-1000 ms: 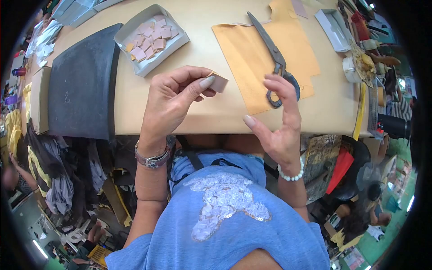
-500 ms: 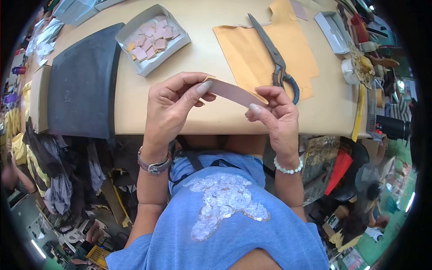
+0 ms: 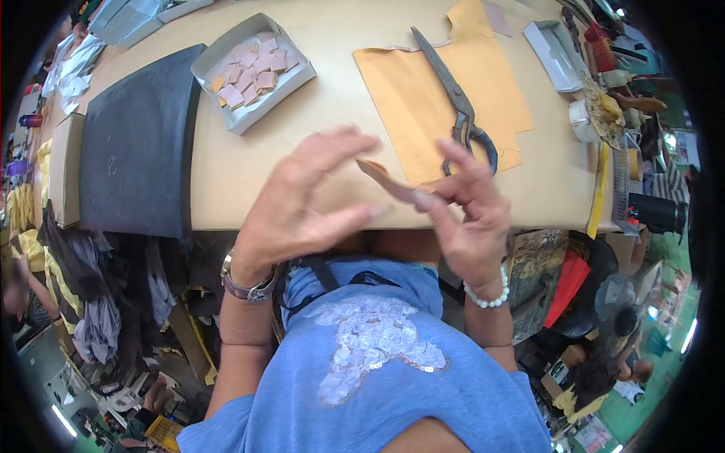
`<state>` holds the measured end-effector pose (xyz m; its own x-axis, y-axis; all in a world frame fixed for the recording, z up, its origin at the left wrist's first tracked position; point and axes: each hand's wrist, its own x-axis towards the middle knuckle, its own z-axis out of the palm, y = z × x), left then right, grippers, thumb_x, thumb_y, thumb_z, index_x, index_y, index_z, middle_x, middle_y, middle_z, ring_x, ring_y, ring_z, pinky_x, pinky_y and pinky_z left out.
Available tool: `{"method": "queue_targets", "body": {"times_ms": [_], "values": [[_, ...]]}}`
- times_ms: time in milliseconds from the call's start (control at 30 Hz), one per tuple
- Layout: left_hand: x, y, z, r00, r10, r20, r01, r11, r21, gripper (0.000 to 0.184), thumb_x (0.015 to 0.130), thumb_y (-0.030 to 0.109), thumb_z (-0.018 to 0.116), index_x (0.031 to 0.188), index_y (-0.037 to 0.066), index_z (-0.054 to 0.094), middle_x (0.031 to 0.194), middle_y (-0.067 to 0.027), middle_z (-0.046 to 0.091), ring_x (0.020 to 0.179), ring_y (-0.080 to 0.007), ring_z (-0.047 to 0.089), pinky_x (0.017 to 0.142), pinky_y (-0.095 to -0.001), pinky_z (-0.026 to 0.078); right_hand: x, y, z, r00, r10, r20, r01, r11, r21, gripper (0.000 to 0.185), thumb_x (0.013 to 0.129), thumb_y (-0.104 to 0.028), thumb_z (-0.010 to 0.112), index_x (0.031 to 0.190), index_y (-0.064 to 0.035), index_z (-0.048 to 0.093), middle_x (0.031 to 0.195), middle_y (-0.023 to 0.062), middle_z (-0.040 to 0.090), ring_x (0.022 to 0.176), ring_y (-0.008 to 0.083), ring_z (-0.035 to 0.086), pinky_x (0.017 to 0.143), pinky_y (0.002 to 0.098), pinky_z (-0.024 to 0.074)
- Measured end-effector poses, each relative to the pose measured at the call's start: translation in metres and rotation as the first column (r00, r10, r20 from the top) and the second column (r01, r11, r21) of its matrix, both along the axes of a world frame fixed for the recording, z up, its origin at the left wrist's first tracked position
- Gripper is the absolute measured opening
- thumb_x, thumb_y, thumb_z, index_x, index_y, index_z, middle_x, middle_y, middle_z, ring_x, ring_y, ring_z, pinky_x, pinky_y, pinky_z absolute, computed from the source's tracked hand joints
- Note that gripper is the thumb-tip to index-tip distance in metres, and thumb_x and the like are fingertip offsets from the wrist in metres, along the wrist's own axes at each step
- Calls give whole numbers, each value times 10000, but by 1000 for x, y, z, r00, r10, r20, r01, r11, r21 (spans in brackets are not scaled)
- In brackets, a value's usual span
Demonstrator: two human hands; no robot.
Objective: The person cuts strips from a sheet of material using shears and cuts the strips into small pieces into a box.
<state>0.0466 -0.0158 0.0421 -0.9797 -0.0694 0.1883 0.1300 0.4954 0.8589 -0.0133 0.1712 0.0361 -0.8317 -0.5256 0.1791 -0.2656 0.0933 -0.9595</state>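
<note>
Between thumb and fingers, my right hand (image 3: 472, 204) pinches one end of a curved strip (image 3: 389, 181), pinkish on one face and orange on the other. The strip's free end points toward my left hand (image 3: 306, 196), which is spread, blurred by motion and apart from it. Beyond my right hand, large dark scissors (image 3: 455, 90) lie on an orange sheet (image 3: 400, 83) with a cut, stepped edge. A white box (image 3: 276, 103) behind my left hand holds several small pinkish and orange squares (image 3: 253, 68).
A black board (image 3: 140, 143) lies on the left of the table (image 3: 332, 68), beside a narrow cardboard box (image 3: 66, 170). At the right stand a small white box (image 3: 551, 57), a white cup (image 3: 583, 121) and a red brush (image 3: 598, 41).
My left hand has let go of the strip and opened, moving slightly toward me. My right hand keeps hold of the strip, which is now turned more edge-on.
</note>
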Motion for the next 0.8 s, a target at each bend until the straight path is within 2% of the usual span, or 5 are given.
{"method": "queue_targets", "body": {"times_ms": [133,267,467,567,800], "values": [[-17,-3,7,834,-471,287,477,877,53,336,754,195,652,1023,0,604,874,-94,660,852,-192,624,951,-359,375,4,1,7,982,158,-100,-145,982,125,488,748,44,615,1208,-9,463,753,131,645,693,186,647,598,268,518],[-21,0,0,789,-523,323,383,829,407,296,832,238,598,940,-35,626,719,-106,647,656,-135,606,630,-255,481,5,6,10,991,130,2,-129,984,123,422,751,41,608,1151,0,477,739,130,646,683,205,651,595,270,520],[-18,-2,-23,656,-657,371,268,662,700,294,888,227,529,965,-45,607,797,-85,643,710,-109,600,672,-224,483,3,4,10,989,118,-86,-93,963,253,346,737,6,640,1054,18,500,792,139,637,687,205,640,615,282,509],[-22,-9,-11,561,-591,580,157,764,626,271,896,207,513,943,-46,600,809,-80,634,717,-96,598,672,-210,489,-4,6,2,971,-22,-236,103,936,336,350,728,-24,647,1045,21,505,833,145,613,725,249,620,649,320,492],[-17,-23,-33,886,-291,361,-83,668,740,259,906,224,491,964,-14,577,781,-45,617,647,-62,587,540,-178,473,-45,26,-33,889,-93,-448,393,656,644,237,703,-60,627,911,16,544,798,149,582,738,358,566,685,411,449]]}}
